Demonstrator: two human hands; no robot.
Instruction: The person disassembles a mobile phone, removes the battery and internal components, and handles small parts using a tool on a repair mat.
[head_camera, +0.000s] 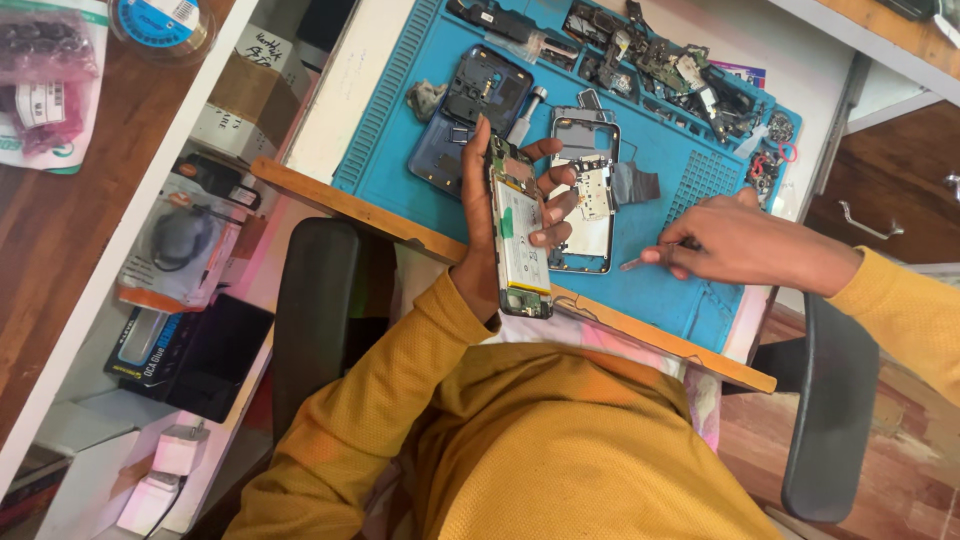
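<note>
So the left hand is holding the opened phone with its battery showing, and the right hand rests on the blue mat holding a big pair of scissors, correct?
Not quite. In the head view the right hand on the blue silicone work mat holds a thin metal tool, tweezers or a small pick, not scissors. The left hand does hold the opened phone with its white battery showing.

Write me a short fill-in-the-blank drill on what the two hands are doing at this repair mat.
1. The left hand holds an opened phone with its ____ cover removed.
2. The right hand grips a thin tool above the ____ coloured work mat.
3. The person wears a ____ coloured long-sleeved top.
4. A silver phone frame lies on the mat ____ the two hands.

Missing words: back; blue; yellow; between
</note>
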